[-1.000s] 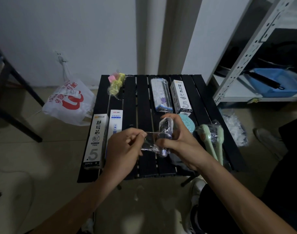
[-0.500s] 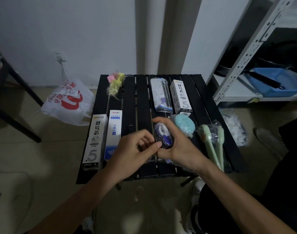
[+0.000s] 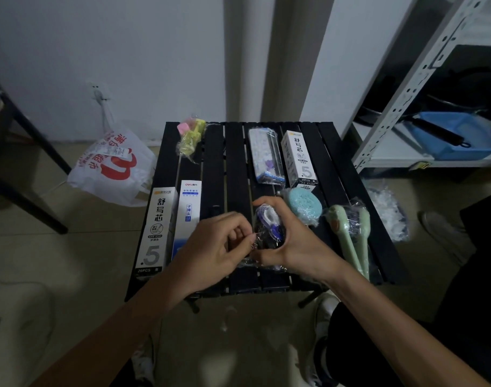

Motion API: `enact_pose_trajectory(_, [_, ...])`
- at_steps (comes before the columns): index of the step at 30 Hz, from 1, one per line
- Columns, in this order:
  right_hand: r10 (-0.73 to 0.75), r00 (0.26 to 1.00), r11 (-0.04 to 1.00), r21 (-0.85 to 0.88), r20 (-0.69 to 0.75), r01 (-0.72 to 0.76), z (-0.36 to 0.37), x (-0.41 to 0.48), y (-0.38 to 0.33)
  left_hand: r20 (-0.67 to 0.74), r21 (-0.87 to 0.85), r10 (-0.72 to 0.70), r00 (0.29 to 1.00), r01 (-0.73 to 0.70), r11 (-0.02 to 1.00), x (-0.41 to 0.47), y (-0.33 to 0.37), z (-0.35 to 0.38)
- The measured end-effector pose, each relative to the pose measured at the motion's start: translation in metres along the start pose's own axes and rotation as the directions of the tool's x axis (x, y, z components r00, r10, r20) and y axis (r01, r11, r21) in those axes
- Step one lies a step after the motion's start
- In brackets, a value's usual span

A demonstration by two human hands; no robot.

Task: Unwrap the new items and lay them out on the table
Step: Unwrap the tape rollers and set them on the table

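Black slatted desk (image 3: 236,163) is standing on a pale tiled floor against a white wall. A white plastic bag (image 3: 110,169) is lying on the floor to its left, and a metal shelf (image 3: 406,101) carrying a blue tray (image 3: 459,138) is standing to its right. Dim light is making the small print hard to read. My right hand (image 3: 294,247) is curling round the tape dispenser (image 3: 269,226) above the desk's near middle and is hiding its lower part. My left hand (image 3: 211,252) is pinching the clear wrap (image 3: 262,266) at the dispenser's left edge, fingertips bunched. The dispenser is standing on edge, its long axis running away from me and its white rounded end pointing to the far side.
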State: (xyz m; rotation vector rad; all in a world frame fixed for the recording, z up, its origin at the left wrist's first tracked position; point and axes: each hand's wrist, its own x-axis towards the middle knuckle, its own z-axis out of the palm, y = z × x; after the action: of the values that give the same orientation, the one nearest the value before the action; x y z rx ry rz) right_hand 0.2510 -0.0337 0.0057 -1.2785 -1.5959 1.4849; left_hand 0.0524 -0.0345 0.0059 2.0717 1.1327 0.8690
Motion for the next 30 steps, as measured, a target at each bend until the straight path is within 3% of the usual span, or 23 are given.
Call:
enact_pose_trajectory(5, [0.014,1.0,0.999,-0.038,-0.017,-0.015,-0.001,-0.002,0.001,-0.134,0.271,0.148,0.98,-0.107,0.957,-0.005,0.018,0.005])
enact_pose_trajectory(8, [-0.006,1.0,0.999,-0.05,-0.021,0.005,0.0,-0.006,-0.001,-0.246,0.295,-0.004,0.969,0.079,0.952,-0.004,0.016,0.002])
enact_pose_trajectory(12, [-0.058,0.998,0.998,-0.007,0.017,0.058,0.0,-0.011,-0.008,-0.395,0.112,-0.24,0.887,0.306,0.945,0.001,0.008,0.002])
enact_pose_trajectory(17, [-0.037,0.999,0.998,-0.045,-0.025,0.036,-0.002,-0.013,-0.002,-0.18,0.04,-0.344,0.921,0.357,0.933,0.001,0.002,0.005])
enact_pose_trajectory(21, [-0.034,0.999,0.998,-0.058,-0.022,0.032,-0.005,-0.011,0.001,-0.084,-0.094,-0.181,0.98,0.173,0.98,-0.001,0.006,0.006])
enact_pose_trajectory(27, [-0.032,0.998,0.999,0.0,0.059,0.032,-0.003,-0.009,-0.001,0.125,0.019,-0.054,0.991,0.052,0.998,-0.004,0.004,0.007])
enact_pose_trajectory(30, [-0.024,0.994,1.0,0.016,0.104,0.023,-0.003,-0.009,-0.002,0.15,0.004,0.027,0.988,-0.028,1.0,-0.005,0.005,0.007])
